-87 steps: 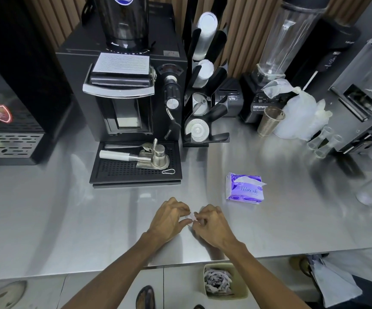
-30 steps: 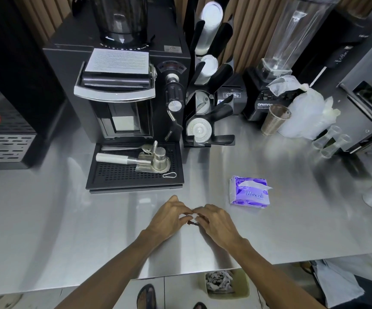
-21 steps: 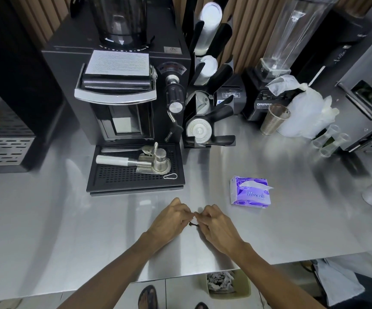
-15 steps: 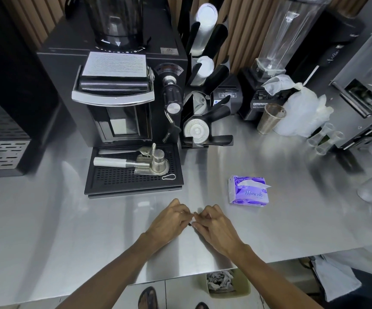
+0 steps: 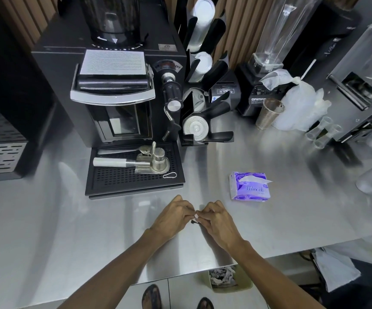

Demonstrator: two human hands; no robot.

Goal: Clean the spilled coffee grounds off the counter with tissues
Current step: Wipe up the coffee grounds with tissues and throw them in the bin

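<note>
A small white tissue scrap (image 5: 195,217), pinched between left hand (image 5: 171,219) and right hand (image 5: 219,224), sits over a dark clump of coffee grounds (image 5: 193,222) on the steel surface (image 5: 47,219). The purple tissue pack (image 5: 249,186) lies flat nearby, one sheet poking out.

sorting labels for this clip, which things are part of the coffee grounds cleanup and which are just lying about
In use: left hand, right hand, tissue piece, coffee grounds, tissue pack, counter, waste bin.
Lying about: coffee grinder, portafilter, lid dispenser, blender, metal cup.

Your forearms are bare down to your left hand (image 5: 172,217) and right hand (image 5: 220,223); below the tabletop (image 5: 47,230) edge, you wear dark open sandals (image 5: 151,296).
</note>
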